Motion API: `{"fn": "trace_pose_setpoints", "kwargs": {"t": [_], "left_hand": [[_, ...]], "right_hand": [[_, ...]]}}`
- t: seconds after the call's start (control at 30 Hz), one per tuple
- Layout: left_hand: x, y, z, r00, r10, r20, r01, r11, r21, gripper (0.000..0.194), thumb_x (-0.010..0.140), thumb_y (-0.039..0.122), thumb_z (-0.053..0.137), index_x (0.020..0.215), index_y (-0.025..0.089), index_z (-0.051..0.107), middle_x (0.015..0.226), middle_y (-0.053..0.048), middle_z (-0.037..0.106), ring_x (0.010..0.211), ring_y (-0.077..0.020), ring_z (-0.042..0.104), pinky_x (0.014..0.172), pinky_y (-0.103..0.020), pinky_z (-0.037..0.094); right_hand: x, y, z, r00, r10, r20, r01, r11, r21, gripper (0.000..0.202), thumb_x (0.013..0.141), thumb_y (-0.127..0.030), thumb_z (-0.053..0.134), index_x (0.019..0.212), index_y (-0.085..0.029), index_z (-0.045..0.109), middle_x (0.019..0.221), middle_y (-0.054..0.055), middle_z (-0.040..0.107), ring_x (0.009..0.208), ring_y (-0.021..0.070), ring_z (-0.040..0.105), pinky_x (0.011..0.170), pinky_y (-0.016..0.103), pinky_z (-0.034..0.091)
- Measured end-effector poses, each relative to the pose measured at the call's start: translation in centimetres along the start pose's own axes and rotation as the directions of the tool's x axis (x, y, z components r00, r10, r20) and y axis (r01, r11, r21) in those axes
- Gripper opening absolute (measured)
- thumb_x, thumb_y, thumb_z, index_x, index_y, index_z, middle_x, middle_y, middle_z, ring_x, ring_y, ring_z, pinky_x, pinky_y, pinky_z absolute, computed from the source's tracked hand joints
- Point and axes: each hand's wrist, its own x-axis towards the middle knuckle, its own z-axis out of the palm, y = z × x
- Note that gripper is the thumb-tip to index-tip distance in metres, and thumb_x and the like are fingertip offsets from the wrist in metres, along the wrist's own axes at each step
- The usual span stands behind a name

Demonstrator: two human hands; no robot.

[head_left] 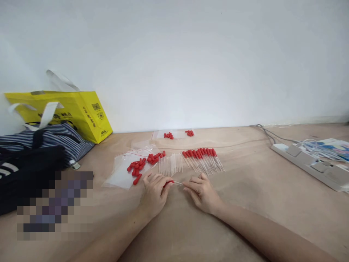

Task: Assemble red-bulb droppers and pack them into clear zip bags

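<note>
The left hand [156, 193] held a red bulb [169, 182], the right hand [202, 193] a thin clear tube [178, 183] meeting it. Toward the far edge of the table [251, 193] lay loose bulbs [137, 165], bare tubes [171, 164] and a row of bulb-tipped tubes [200, 153]; a yellow bag [71, 104] stood by that edge.

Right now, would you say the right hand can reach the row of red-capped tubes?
Probably yes: the row lies just beyond the right hand with nothing visible between, though the fingers hold a clear tube.

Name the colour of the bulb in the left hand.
The bulb is red, best seen in the head view.
</note>
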Motion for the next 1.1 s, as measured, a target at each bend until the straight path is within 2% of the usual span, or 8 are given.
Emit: {"fn": "trace_pose_setpoints", "kwargs": {"t": [0.23, 0.43, 0.57, 0.87, 0.97, 1.1], "left_hand": [[-0.19, 0.19, -0.18, 0.997, 0.059, 0.042, -0.057, 0.997, -0.045, 0.018, 0.083, 0.022, 0.041, 0.076, 0.021, 0.057, 0.069, 0.002, 0.063, 0.074, -0.0160, 0.056, 0.089, -0.043, 0.018], [-0.39, 0.31, -0.02, 0.989, 0.123, 0.082, -0.117, 0.990, -0.082, 0.016, 0.083, 0.021, 0.042, 0.076, 0.021, 0.057, 0.068, 0.003, 0.063, 0.075, -0.0148, 0.055, 0.092, -0.042, 0.015], [-0.48, 0.47, 0.09, 0.990, 0.129, 0.050, -0.125, 0.989, -0.077, 0.017, 0.082, 0.021, 0.042, 0.075, 0.022, 0.057, 0.067, 0.003, 0.062, 0.074, -0.0150, 0.055, 0.092, -0.041, 0.017], [-0.41, 0.69, 0.02, 0.991, 0.116, 0.063, -0.110, 0.989, -0.094, 0.016, 0.081, 0.021, 0.043, 0.072, 0.021, 0.057, 0.066, 0.003, 0.062, 0.074, -0.0146, 0.055, 0.091, -0.041, 0.018], [-0.20, 0.56, -0.08, 0.990, 0.107, 0.088, -0.098, 0.989, -0.109, 0.017, 0.082, 0.024, 0.044, 0.071, 0.021, 0.057, 0.067, 0.004, 0.063, 0.074, -0.0149, 0.056, 0.092, -0.043, 0.015], [-0.01, 0.10, -0.30, 0.986, 0.101, 0.135, -0.090, 0.992, -0.085, 0.014, 0.080, 0.032, 0.049, 0.080, 0.022, 0.059, 0.074, 0.002, 0.065, 0.078, -0.0171, 0.055, 0.093, -0.046, 0.014]], "right_hand": [[0.04, 0.69, -0.57, 0.991, -0.133, 0.029, 0.135, 0.987, -0.083, 0.023, 0.083, -0.015, 0.040, 0.091, -0.019, 0.061, 0.067, 0.001, 0.057, 0.058, 0.0105, 0.041, 0.063, 0.030, 0.021], [0.28, 0.92, -0.80, 0.980, -0.201, 0.018, 0.201, 0.969, -0.142, 0.025, 0.075, -0.008, 0.039, 0.080, -0.017, 0.061, 0.062, 0.000, 0.053, 0.054, 0.0102, 0.036, 0.060, 0.030, 0.019], [0.32, 0.59, -0.52, 0.985, -0.174, 0.021, 0.175, 0.977, -0.120, 0.024, 0.074, -0.008, 0.039, 0.080, -0.018, 0.060, 0.063, 0.000, 0.053, 0.054, 0.0103, 0.036, 0.061, 0.030, 0.020], [0.49, 0.05, 0.15, 0.995, -0.079, 0.063, 0.080, 0.996, -0.024, 0.023, 0.083, -0.016, 0.035, 0.080, -0.018, 0.058, 0.066, 0.000, 0.056, 0.060, 0.0107, 0.043, 0.064, 0.029, 0.021], [0.60, 0.25, -0.05, 0.993, -0.061, 0.098, 0.064, 0.997, -0.033, 0.023, 0.085, -0.017, 0.035, 0.080, -0.018, 0.057, 0.069, 0.000, 0.058, 0.061, 0.0108, 0.044, 0.065, 0.028, 0.021], [0.67, 0.49, -0.50, 0.993, -0.049, 0.112, 0.059, 0.994, -0.091, 0.024, 0.086, -0.019, 0.034, 0.082, -0.019, 0.057, 0.070, 0.001, 0.060, 0.060, 0.0107, 0.045, 0.064, 0.028, 0.020]]}}
